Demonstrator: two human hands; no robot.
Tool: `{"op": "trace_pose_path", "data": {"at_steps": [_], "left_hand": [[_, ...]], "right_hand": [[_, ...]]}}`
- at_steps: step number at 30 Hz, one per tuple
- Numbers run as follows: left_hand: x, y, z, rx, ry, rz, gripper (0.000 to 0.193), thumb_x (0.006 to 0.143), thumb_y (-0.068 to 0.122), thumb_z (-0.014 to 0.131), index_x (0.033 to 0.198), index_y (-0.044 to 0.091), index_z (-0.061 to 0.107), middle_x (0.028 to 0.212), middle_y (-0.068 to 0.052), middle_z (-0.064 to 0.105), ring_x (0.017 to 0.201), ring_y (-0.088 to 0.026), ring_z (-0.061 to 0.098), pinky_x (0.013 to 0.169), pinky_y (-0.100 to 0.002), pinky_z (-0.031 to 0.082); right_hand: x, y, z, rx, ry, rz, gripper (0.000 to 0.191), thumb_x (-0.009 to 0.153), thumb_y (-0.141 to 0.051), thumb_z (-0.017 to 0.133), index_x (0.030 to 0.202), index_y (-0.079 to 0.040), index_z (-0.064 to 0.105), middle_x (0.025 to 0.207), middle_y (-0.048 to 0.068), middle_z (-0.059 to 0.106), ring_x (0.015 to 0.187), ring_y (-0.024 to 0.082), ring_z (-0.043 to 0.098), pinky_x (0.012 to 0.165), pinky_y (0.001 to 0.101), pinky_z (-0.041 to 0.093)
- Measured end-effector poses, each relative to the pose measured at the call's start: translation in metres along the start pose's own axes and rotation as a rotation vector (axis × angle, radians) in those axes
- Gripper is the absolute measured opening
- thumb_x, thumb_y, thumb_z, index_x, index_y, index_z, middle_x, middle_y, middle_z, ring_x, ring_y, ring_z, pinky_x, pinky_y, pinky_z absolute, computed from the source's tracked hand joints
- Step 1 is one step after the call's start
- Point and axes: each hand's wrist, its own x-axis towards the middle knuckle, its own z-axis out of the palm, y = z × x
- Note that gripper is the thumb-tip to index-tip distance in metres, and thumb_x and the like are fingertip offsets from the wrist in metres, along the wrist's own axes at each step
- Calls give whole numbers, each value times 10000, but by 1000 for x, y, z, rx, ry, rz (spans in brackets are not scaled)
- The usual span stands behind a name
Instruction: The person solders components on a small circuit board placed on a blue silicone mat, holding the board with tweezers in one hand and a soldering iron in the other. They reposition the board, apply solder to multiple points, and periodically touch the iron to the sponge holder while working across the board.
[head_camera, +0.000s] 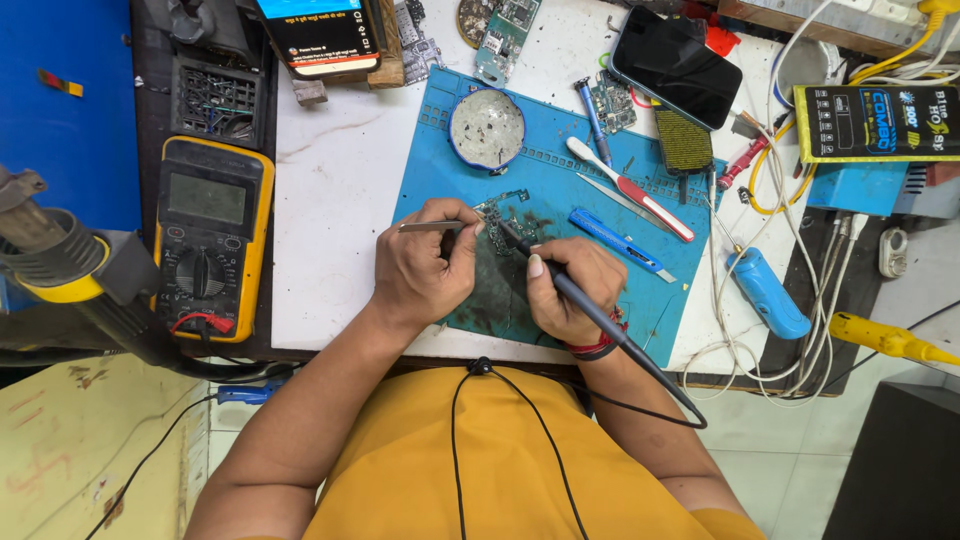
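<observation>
My left hand (420, 270) grips metal tweezers (432, 226) whose tips reach a small circuit board (497, 212) lying on the blue work mat (560, 180). My right hand (568, 290) holds a black soldering iron (585, 300) like a pen, its tip touching the same board. The iron's cable runs back past my wrist. Both hands rest on the mat near the table's front edge.
A yellow multimeter (208, 235) lies at the left. On the mat lie a round tin (487, 128), a toothbrush (630, 190) and a blue knife (615, 240). A phone (675, 65) sits at the back. Cables, a blue tool (768, 295) and a black box (875, 120) crowd the right.
</observation>
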Motion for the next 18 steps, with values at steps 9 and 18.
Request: {"op": "trace_pose_path", "data": {"at_steps": [9, 18], "left_hand": [[-1, -1, 1, 2, -19, -39, 156, 912, 21, 752, 987, 73, 626, 848, -50, 719, 716, -246, 716, 634, -348, 554], [-1, 0, 1, 9, -11, -36, 158, 910, 23, 752, 988, 73, 624, 849, -52, 721, 720, -251, 715, 632, -349, 551]], "right_hand": [[-1, 1, 0, 0, 2, 12, 46, 892, -46, 697, 901, -12, 668, 791, 119, 691, 653, 257, 656, 629, 335, 489], [-1, 0, 0, -5, 15, 13, 42, 893, -43, 697, 895, -14, 665, 795, 120, 693, 652, 255, 653, 628, 336, 488]]}}
